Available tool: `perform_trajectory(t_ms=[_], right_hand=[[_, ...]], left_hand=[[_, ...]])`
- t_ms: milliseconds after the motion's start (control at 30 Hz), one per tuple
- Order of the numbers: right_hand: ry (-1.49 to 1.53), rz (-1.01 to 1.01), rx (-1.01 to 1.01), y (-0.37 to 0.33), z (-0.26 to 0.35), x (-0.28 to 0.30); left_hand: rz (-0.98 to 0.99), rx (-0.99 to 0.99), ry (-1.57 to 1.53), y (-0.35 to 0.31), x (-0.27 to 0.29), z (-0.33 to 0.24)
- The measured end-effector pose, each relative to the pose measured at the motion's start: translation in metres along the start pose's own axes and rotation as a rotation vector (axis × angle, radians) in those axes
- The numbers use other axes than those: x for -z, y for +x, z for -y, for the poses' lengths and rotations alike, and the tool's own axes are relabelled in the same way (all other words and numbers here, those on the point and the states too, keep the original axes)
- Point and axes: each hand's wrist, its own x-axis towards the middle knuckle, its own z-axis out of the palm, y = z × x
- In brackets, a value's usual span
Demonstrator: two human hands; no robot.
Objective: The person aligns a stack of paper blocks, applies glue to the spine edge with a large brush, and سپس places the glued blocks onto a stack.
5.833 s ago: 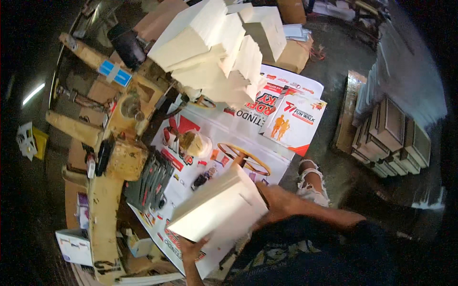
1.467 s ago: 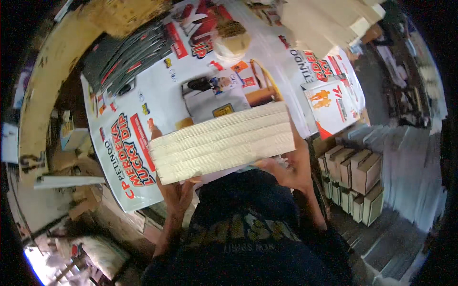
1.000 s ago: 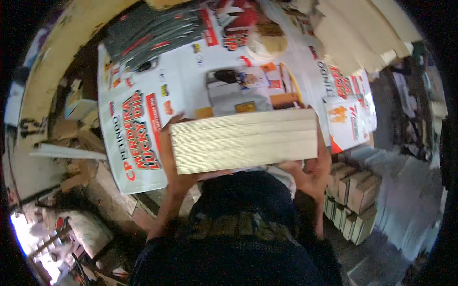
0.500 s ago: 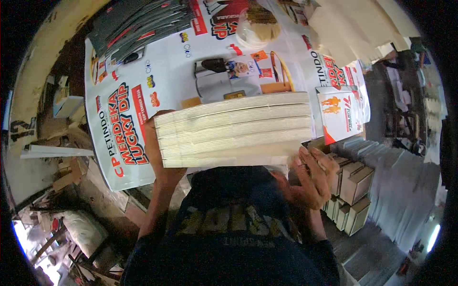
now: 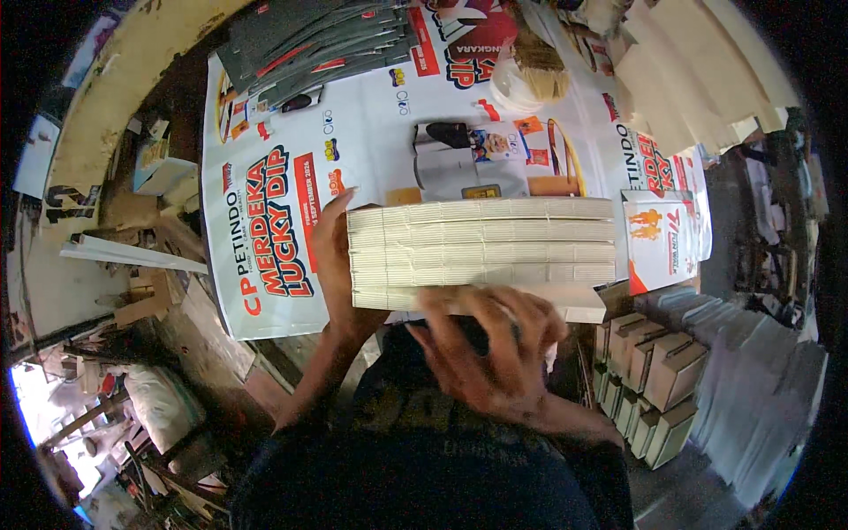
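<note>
A stack of cream, unbound book blocks (image 5: 481, 238) with stitched spines lies near me at the edge of the banner-covered table. My left hand (image 5: 336, 256) grips the stack's left end, thumb up along its far corner, its other fingers mostly hidden. Across the near, lower side of the stack reaches my right hand (image 5: 495, 344), back of the hand towards me, a ring on one finger. Its fingers are bent and spread, their tips blurred against the lowest block. That block's right end (image 5: 583, 305) juts out nearer to me than the others.
A printed banner (image 5: 371, 177) covers the table. Dark covers (image 5: 318, 53) lie at the far left, a round tub with a brush (image 5: 530, 79) at the back. Cream sheets (image 5: 689, 71) are piled far right, above a small printed card (image 5: 658, 238). Finished-looking blocks (image 5: 658, 371) stand stacked lower right.
My right hand has moved left from the stack's right end to its near side. The view has shifted, and the stack shows farther right. My left hand stays at the left end.
</note>
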Motion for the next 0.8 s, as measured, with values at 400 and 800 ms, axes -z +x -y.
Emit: perform_trajectory(t_ms=[400,800], right_hand=[[-0.109,-0.095,-0.143,0.002,-0.054,0.047],[-0.092,-0.024,-0.182,-0.032,-0.056,0.039]], left_hand=[[0.112,-0.056,0.081,0.002,0.005,0.004],[-0.012,-0.141,-0.059,-0.002,-0.003,0.009]])
